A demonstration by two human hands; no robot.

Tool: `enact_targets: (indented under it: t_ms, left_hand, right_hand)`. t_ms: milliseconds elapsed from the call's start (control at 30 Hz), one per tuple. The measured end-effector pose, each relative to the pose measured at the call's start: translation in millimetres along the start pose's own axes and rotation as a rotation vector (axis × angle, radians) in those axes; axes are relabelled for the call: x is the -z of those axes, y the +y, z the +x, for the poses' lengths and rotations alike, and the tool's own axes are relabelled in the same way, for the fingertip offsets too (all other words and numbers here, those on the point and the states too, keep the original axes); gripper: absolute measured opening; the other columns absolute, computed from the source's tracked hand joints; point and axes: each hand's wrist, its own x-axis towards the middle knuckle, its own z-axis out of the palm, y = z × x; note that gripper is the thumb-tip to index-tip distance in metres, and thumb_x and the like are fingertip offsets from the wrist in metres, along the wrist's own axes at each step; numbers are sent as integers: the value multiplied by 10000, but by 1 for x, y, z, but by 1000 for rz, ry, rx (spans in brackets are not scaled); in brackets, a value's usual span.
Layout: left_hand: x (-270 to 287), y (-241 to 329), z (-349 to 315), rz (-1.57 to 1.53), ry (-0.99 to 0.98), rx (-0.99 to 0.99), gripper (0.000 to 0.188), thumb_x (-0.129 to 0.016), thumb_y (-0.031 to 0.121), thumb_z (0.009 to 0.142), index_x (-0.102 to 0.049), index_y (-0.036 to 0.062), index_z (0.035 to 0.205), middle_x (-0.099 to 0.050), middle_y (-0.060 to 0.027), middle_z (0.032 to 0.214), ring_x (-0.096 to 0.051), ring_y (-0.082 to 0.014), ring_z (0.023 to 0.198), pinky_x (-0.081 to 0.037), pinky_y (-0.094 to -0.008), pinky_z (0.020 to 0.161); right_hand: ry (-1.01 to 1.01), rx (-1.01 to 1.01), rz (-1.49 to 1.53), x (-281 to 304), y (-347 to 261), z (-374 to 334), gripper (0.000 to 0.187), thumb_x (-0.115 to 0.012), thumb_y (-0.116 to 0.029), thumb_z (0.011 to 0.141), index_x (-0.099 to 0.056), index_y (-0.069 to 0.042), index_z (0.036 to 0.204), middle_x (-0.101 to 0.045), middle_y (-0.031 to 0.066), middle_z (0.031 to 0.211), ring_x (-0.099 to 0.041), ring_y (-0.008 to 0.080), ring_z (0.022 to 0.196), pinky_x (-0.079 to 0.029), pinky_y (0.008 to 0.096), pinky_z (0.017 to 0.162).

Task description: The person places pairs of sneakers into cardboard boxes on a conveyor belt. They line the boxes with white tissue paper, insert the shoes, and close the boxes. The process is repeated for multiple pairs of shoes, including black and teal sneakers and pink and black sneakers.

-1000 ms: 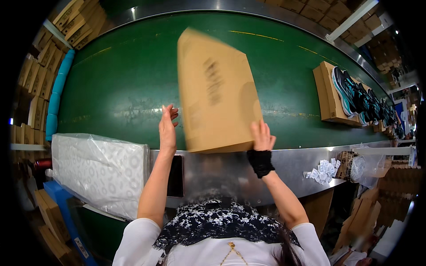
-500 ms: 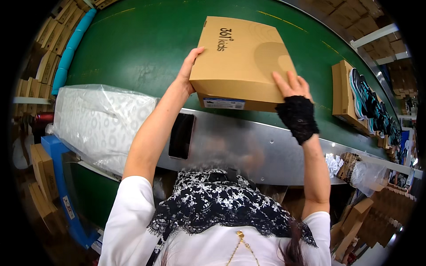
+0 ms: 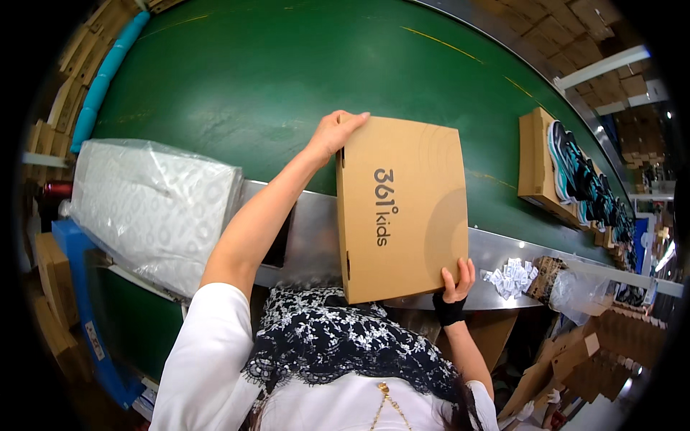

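A closed brown cardboard shoe box (image 3: pixel 402 208) is held lid-up over the metal edge of a green conveyor belt (image 3: pixel 251 79). My left hand (image 3: pixel 336 133) grips its far left corner. My right hand (image 3: pixel 457 281), with a black wrist band, holds its near right corner. The box's long side now runs toward me, with dark print on the lid.
A large plastic-wrapped white bundle (image 3: pixel 151 205) lies at my left on the belt's edge. An open box of shoes (image 3: pixel 557 169) sits on the belt at the right. Small white packets (image 3: pixel 512 276) lie on the metal ledge (image 3: pixel 496 248). Cardboard cartons (image 3: pixel 575 352) stack below right.
The box has been turned and drawn toward me, from lying across the belt to lengthwise over the ledge. My right hand shifted from its far edge to the near corner.
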Motion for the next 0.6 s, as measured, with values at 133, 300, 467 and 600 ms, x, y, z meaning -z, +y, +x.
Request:
enact_targets:
  t_ms: [133, 300, 467, 600]
  left_hand:
    - [-13, -18, 13, 247, -180, 31, 712, -633, 513, 683, -489, -31, 1119, -567, -173, 1008, -558, -197, 896, -434, -267, 754]
    - [-28, -61, 16, -112, 216, 31, 832, -611, 557, 675, -352, 33, 1267, -396, -157, 1259, -454, -243, 1086, -391, -324, 851]
    - [-46, -74, -52, -303, -334, 99, 844, -535, 578, 712, -204, 133, 1349, -318, -105, 1317, -286, -238, 1214, -312, -411, 922]
    - [-24, -61, -68, -327, -255, 147, 899, -610, 499, 664, -196, 88, 1348, -389, -172, 1256, -397, -255, 1140, -342, -351, 909]
  right_hand:
    - [200, -30, -114, -10, 11, -18, 374, -593, -43, 717, -460, -200, 1029, -432, 135, 1173, -421, 376, 1077, -407, 455, 859]
    - [228, -50, -121, -18, 18, -8, 360, -588, -48, 738, -446, -209, 1027, -437, 122, 1160, -425, 369, 1070, -415, 443, 841]
    - [289, -52, -144, -26, 21, 11, 404, -619, -67, 713, -437, -199, 1049, -434, 126, 1157, -419, 366, 1070, -405, 444, 851]
    - [239, -9, -51, -25, 19, 31, 361, -642, -117, 700, -481, -124, 1023, -449, 151, 1139, -414, 361, 1077, -361, 440, 888]
